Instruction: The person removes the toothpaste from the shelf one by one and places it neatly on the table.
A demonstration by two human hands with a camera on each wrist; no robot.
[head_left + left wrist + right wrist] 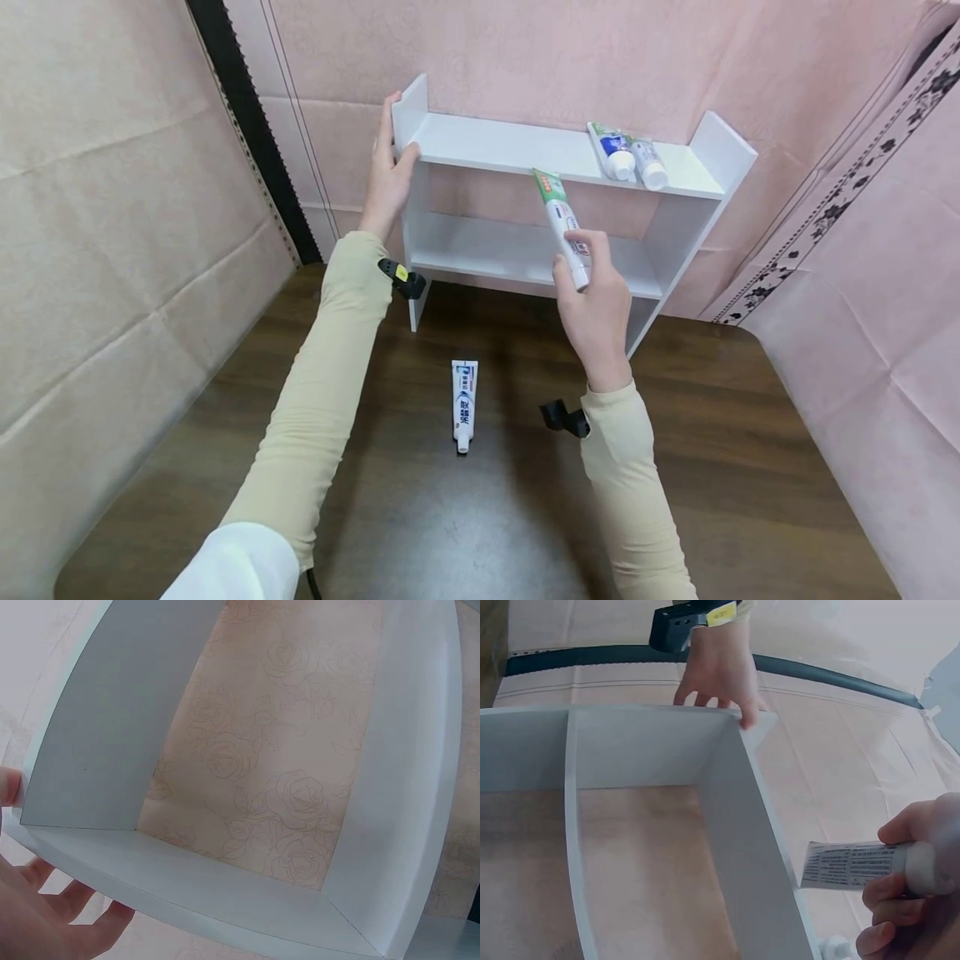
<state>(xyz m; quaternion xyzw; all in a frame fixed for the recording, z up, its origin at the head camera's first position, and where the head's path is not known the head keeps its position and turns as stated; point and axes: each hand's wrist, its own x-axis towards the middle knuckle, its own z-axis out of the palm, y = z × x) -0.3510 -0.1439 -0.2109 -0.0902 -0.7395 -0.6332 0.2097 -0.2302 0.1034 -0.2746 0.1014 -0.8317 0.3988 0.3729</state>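
Left hand (390, 179) grips the left end panel of the white shelf unit (525, 150), thumb on the near edge, fingers partly hidden behind the panel. Right hand (596, 308) pinches a toothpaste tube (561, 218) by its cap end, raised before the shelves. Two tubes (628, 154) lie on the top shelf's right end; another tube (464, 404) lies on the tabletop (750, 467), its lettering unreadable.

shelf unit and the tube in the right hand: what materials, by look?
Shelf unit: flat white boards, smooth matte faces, square edges; probably laminated board, possibly plastic. Tube in the right hand: glossy printed skin with a flat crimped end and white cap; likely plastic laminate.
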